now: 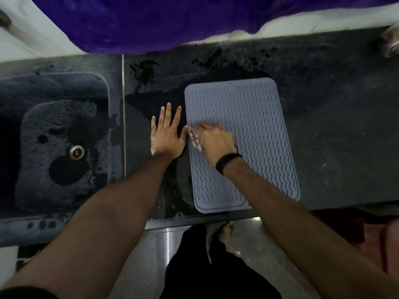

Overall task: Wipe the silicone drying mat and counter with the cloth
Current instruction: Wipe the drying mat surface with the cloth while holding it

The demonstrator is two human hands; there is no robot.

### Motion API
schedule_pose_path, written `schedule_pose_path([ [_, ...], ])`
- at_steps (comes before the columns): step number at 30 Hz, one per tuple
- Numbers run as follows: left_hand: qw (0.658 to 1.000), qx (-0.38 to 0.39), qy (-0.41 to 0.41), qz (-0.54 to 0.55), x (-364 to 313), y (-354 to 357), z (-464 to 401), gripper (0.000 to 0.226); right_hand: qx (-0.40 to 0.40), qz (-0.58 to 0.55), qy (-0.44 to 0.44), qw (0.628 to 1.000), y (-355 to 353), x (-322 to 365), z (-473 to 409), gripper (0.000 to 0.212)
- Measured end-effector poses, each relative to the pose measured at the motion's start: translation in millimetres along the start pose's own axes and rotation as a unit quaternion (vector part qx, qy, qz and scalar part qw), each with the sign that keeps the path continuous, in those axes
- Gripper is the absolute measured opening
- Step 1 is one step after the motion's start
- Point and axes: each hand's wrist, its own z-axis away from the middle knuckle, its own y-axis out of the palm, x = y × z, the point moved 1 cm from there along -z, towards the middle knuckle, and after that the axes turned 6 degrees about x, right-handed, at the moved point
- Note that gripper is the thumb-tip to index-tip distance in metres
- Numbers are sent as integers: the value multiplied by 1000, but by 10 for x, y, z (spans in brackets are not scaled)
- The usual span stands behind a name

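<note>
My right hand presses a patterned cloth onto the grey silicone drying mat, fingers curled over it near the mat's left edge. My left hand lies flat, fingers spread, on the dark wet counter just left of the mat. A sink sits further left.

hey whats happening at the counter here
A person is wiping a grey silicone drying mat with a patterned cloth gripped in the right hand, near the mat's left edge. The left hand rests flat, fingers spread, on the dark counter beside the mat. The counter left of the mat looks wet, and a sink sits further left.
</note>
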Motion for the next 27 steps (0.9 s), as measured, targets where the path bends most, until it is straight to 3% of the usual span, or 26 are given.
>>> schedule_pose_path([
  [2,1000,2,-4,-11,2,12,-5,67,40,39,-6,998,97,-6,-27,44],
  [12,1000,20,-11,-15,-11,-7,-9,68,15,37,-47,998,467,120,1485,35],
  [14,1000,20,-11,-12,-14,-15,-4,69,63,19,-38,997,427,131,1458,42],
  [18,1000,26,-5,-4,-13,-33,0,75,7,-12,23,1000,246,112,957,53],
  [22,1000,25,-4,-9,-6,-29,1,77,43,18,44,998,252,127,510,58],
  [27,1000,27,-6,-11,2,-2,-17,77,31,31,35,998,531,219,1032,50],
])
